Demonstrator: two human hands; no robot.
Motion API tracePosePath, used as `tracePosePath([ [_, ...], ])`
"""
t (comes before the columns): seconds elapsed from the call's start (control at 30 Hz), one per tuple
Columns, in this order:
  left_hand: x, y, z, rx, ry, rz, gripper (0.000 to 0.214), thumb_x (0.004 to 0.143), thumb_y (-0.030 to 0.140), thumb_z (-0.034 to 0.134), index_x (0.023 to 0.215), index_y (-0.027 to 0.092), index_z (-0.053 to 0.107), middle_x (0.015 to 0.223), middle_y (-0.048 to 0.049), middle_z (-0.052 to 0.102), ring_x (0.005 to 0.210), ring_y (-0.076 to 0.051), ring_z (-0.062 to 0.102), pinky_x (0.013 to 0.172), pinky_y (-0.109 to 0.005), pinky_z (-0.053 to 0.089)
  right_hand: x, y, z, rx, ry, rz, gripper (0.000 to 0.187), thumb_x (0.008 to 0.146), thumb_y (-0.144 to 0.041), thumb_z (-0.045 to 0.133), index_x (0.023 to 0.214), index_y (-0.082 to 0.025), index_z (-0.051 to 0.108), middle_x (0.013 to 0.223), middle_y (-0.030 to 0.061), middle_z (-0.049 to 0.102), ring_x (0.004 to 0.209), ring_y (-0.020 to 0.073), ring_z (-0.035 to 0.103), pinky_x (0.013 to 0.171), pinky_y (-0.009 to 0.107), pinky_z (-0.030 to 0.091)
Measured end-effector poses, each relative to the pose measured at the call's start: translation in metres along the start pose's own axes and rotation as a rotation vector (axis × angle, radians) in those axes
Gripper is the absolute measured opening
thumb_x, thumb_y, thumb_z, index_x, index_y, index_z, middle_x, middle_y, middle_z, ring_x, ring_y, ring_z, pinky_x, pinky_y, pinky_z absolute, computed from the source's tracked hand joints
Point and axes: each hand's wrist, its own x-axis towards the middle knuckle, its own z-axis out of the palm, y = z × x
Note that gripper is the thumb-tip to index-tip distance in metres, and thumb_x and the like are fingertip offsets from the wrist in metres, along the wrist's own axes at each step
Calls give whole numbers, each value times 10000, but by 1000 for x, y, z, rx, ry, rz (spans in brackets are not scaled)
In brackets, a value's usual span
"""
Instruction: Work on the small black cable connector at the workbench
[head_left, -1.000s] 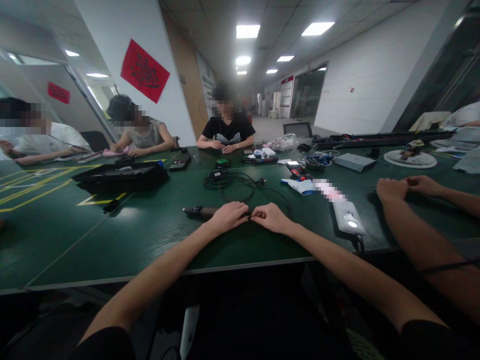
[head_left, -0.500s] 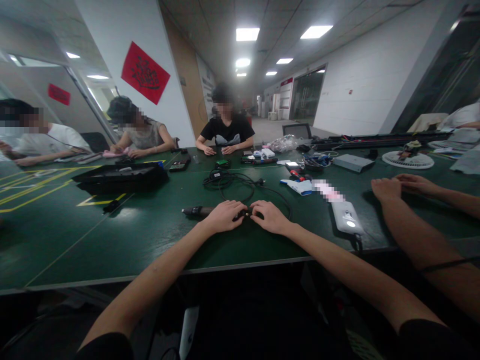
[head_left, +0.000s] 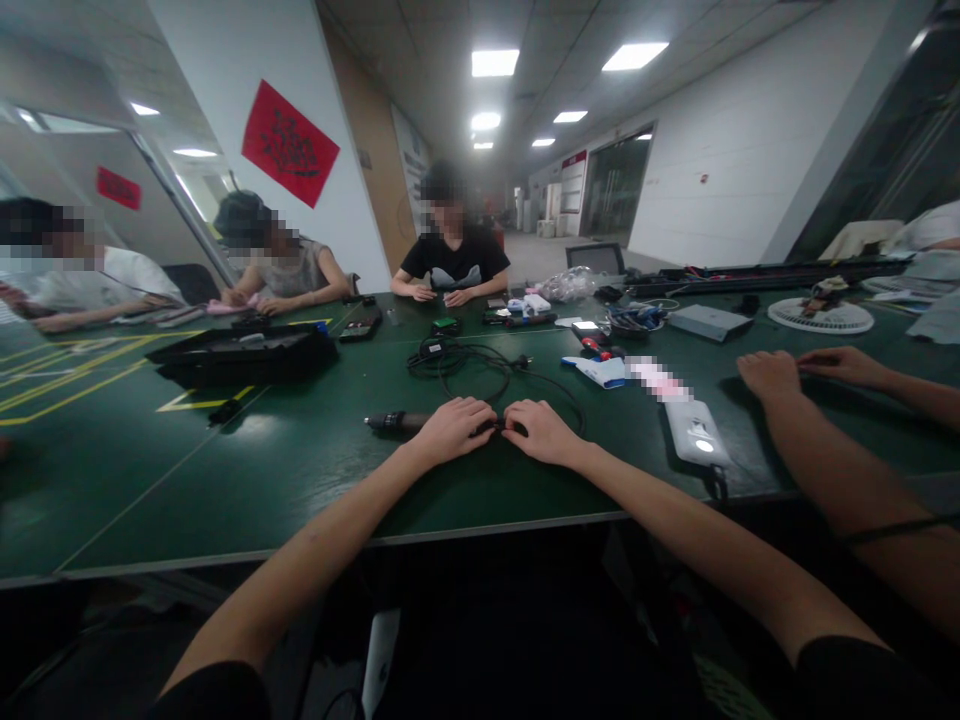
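Observation:
A dark electric screwdriver (head_left: 395,423) lies on the green table, its tip pointing left. My left hand (head_left: 452,430) is wrapped over its rear end. Close beside it, my right hand (head_left: 546,434) pinches a small black cable plug (head_left: 500,424) at the screwdriver's tail. Fingers cover most of the joint, so how far the plug sits in cannot be made out. From the right hand a black cable (head_left: 576,398) curves back to a loose coil with a black power adapter (head_left: 433,347) behind my hands.
A black tray (head_left: 244,355) stands on the left. To the right are a white power bank-like device (head_left: 695,435), a blue-white packet (head_left: 598,371) and a co-worker's hands (head_left: 772,378). Cables (head_left: 634,318) and a white round fan-like part (head_left: 821,314) lie farther back; several people sit around.
My two hands have drawn slightly closer together. The brass-coloured plug end that showed between them is now hidden at the screwdriver's tail.

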Motion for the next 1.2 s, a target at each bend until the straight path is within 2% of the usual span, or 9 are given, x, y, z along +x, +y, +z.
tracePosePath([
  [0.27,6,12,2,4,-6,50,291,1051,256,473,1330,220,544,1233,-95,661,1179,-247,589,995,-406,448,1,2,3,8,16,18,123,975,-277,706,907,-187,656,1051,63,686,1011,218,598,844,326,388],
  [0.5,4,7,6,46,32,-20,185,1031,336,548,1174,235,607,1167,-73,666,1103,-249,605,940,-404,466,1,3,3,27,23,1,108,976,-248,694,892,-198,648,1042,52,689,1000,210,600,883,331,424],
  [0.7,2,5,11,12,39,-51,172,1016,297,560,1175,245,600,1136,-54,659,1025,-221,634,889,-362,502,3,4,2,33,20,2,154,962,-243,709,841,-195,626,979,47,682,946,203,595,860,319,429],
  [0.9,4,4,16,19,45,-100,131,1014,347,587,1092,243,600,1070,-44,662,986,-224,643,856,-363,513,3,5,3,27,15,15,159,953,-249,723,831,-191,638,944,49,672,907,199,580,831,315,420],
  [1.07,3,4,12,-9,29,-56,201,998,322,578,1184,249,597,1112,-55,671,1031,-228,656,919,-376,518,3,5,3,22,19,20,152,955,-252,723,843,-187,644,926,43,663,887,192,569,806,307,405],
  [1.2,3,4,11,-21,17,-59,127,1018,302,547,1119,247,600,1071,-45,672,995,-217,662,886,-356,519,2,4,3,18,27,8,148,961,-263,721,854,-193,646,932,40,662,892,194,565,808,309,399],
])
